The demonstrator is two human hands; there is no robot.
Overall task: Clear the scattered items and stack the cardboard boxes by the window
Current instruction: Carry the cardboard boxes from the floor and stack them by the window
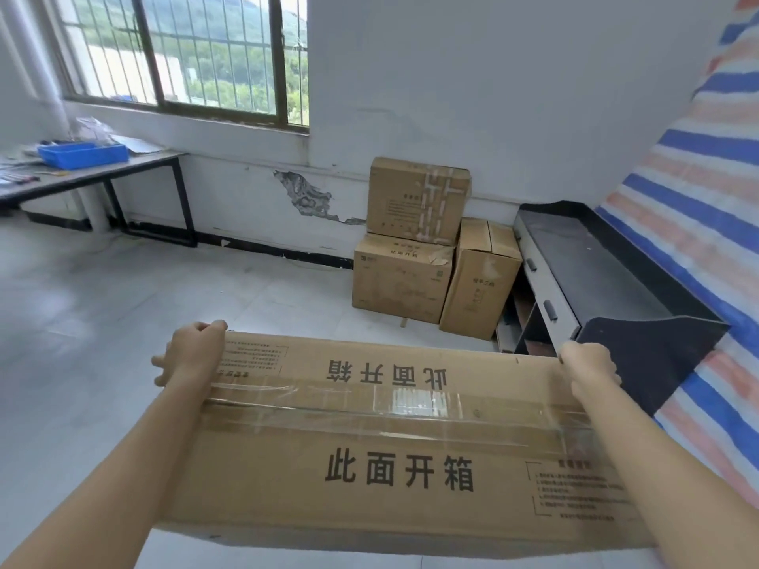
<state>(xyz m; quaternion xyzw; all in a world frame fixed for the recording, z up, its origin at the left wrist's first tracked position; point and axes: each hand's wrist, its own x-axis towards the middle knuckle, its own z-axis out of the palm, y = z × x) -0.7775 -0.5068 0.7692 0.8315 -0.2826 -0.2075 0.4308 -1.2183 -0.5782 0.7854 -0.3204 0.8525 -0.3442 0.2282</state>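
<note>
Head view: a wide, flat cardboard box (394,441) of plain brown corrugated board is held up off the floor in front of the person, its broad top face printed with large black characters and sealed lengthwise by glossy clear tape. Its far left corner is gripped by the left hand (193,351), the fingers curled over the far edge and the thumb laid against the side; its far right corner is gripped by the right hand (589,365), whose fingers are wrapped over the edge and pressed together. Beyond the box, against the white wall, three more brown cartons are seen: a lower carton (400,281) on the pale tiled floor (164,301), an upper carton (417,199) with criss-crossed tape stacked on it, and a tall narrow carton (480,281) standing just beside them on the right. Touching or nearly touching that narrow carton, a low black cabinet (608,281) with grey drawer fronts is set along the right side, backed by a striped blue, white and orange tarpaulin (698,178). A barred window (185,51) is set at upper left, and below it a dark-framed table (123,170) carries a blue plastic tray (82,154) near its far edge, with small items scattered around. Peeled, cracked paint (312,195) is visible on the wall.
</note>
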